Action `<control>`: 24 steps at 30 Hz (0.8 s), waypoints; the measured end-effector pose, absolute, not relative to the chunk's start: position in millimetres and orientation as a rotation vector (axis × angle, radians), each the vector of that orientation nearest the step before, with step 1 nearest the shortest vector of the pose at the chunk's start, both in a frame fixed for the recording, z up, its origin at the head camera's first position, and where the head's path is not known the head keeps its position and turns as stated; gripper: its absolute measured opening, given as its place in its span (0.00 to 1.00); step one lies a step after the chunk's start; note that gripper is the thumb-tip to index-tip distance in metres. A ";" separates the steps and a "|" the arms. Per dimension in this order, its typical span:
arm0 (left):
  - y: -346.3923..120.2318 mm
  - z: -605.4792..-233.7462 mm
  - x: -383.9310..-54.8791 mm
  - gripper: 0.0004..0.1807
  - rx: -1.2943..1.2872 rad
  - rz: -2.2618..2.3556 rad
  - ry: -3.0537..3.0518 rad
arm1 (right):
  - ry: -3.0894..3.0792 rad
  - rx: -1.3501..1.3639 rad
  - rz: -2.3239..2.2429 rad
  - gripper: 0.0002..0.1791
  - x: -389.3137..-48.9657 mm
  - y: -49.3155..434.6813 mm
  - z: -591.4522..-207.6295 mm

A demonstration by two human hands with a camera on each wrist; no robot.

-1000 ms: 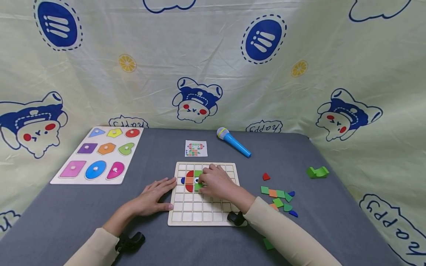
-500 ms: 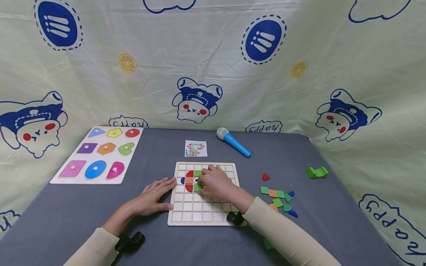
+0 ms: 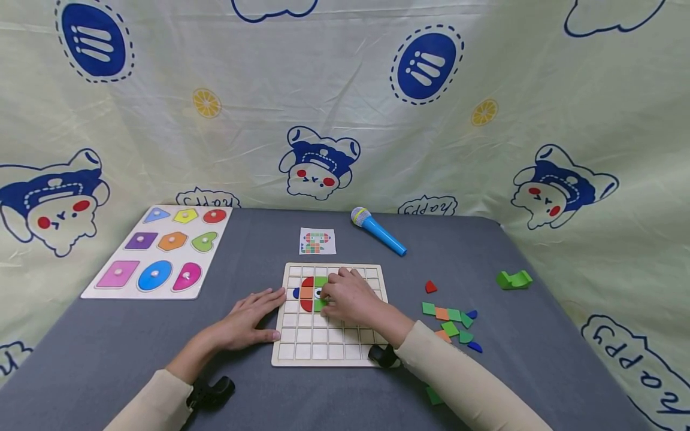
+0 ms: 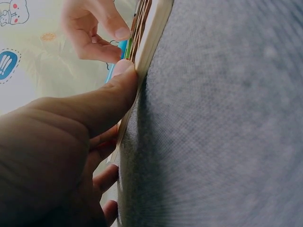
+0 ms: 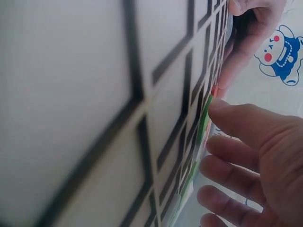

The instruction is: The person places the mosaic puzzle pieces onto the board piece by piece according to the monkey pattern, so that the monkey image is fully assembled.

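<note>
A pale wooden grid board lies on the table in front of me. My left hand rests along its left edge, fingers stretched out, thumb at the lower side. My right hand reaches over the middle of the board, fingers loosely bent. Its fingertips touch down beside a white tile with an eye, partly covered by them. In the right wrist view the thumb meets a green tile. Red tiles, an orange tile and a blue half-round tile sit left of it.
Several loose coloured tiles lie right of the board, with a red one above. Beyond the board are a pattern card and a blue toy microphone. A shape puzzle lies left; a green block lies far right.
</note>
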State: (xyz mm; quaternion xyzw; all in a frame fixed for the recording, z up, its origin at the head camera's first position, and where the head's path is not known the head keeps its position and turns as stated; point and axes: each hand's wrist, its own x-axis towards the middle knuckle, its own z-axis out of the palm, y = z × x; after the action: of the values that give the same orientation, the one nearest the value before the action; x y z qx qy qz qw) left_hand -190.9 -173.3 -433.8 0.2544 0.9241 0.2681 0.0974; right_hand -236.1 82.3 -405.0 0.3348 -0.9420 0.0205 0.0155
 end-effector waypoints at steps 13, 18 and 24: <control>-172.9 -434.7 -190.3 0.43 0.757 0.785 2.744 | -2.851 0.934 0.286 0.13 -231.1 126.1 -394.5; -172.8 -435.2 -190.0 0.43 0.758 0.788 2.745 | -2.848 0.838 0.271 0.15 -229.1 156.7 -392.5; -172.4 -435.6 -190.9 0.43 0.762 0.782 2.748 | -2.847 0.751 0.274 0.16 -225.4 197.6 -390.8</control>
State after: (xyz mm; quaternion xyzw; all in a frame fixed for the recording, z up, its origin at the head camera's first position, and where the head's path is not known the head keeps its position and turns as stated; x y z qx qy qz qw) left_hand -190.9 -172.4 -435.6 0.2567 0.9253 0.2634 0.0923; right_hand -225.4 197.6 -390.8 0.2528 -0.9587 0.0922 0.0921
